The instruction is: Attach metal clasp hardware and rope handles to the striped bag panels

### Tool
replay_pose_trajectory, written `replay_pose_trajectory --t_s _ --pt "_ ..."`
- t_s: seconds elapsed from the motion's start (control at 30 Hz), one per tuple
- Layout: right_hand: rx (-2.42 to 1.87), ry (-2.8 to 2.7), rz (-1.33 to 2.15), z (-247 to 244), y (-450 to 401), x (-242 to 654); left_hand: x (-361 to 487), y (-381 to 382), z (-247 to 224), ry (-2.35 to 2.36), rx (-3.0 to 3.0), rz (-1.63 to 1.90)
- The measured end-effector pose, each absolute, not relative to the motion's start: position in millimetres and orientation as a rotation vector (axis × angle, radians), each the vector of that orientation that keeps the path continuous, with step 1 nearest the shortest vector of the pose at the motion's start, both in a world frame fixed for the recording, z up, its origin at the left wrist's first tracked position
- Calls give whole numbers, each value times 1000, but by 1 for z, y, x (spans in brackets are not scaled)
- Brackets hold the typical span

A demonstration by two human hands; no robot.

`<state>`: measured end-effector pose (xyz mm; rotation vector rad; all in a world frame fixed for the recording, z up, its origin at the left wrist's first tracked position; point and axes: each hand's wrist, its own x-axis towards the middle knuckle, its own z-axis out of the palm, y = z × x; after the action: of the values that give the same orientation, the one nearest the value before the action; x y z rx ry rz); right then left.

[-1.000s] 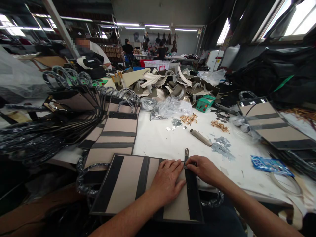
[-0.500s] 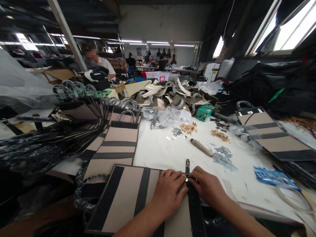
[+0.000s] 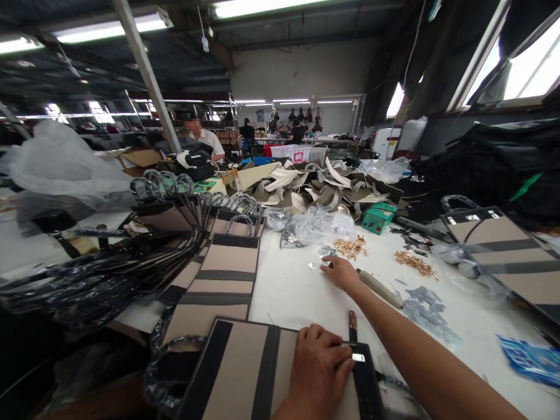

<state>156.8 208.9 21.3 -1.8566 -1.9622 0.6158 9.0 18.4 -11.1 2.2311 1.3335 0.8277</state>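
My left hand (image 3: 321, 367) lies on a beige and black bag panel (image 3: 236, 370) at the table's front. Its fingers rest by the black edge strip, next to a small shiny metal plate (image 3: 359, 357) set on that strip. A short strap tab with metal (image 3: 353, 326) sticks up from the panel's far edge. Across the table, my right hand (image 3: 343, 274) is at the small silver plates (image 3: 328, 251), its fingers drawn together on one of them. The fingertips partly hide that plate. A grey-wrapped tool (image 3: 380, 289) lies beside the right wrist.
Piles of gold fasteners (image 3: 350, 248) and grey metal pieces (image 3: 431, 315) lie on the white table. A green box (image 3: 378, 219) stands behind them, near clear plastic bags (image 3: 315, 224). Bag panels with wrapped handles are stacked at left; a blue packet (image 3: 529, 359) lies at right.
My right hand has left the panel's black strip and reached forward to the small silver plates. My left hand stays on the panel. The view has tilted up.
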Motion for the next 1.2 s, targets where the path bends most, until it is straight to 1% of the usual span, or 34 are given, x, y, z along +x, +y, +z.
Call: replay_pose_trajectory --t_s 0.2,0.33,0.43,0.53,0.67,0.8,0.87,0.97,1.2 --pt "-1950 -1885 627 5 228 152 8 21 -8 1313 2213 791" --pt "-1883 -1792 701 8 228 155 8 20 -2 1343 2212 765" --pt "-1765 -1723 828 16 213 162 9 19 1 1362 2238 757" --pt "-1651 -1675 975 31 172 180 10 19 4 1364 2264 753" --pt "-1596 -1605 1144 50 79 211 11 18 7 1354 2267 756" --pt "-1608 -1661 1354 44 -3 223 13 17 8 1369 2280 770" --pt "-1647 -1680 1353 36 -23 219 14 16 8 1373 2284 779" --pt "-1684 -1707 1279 26 -31 211 15 15 9 1380 2284 781" --pt "-1772 -1970 955 27 -29 203 15 14 8 1394 2281 775"
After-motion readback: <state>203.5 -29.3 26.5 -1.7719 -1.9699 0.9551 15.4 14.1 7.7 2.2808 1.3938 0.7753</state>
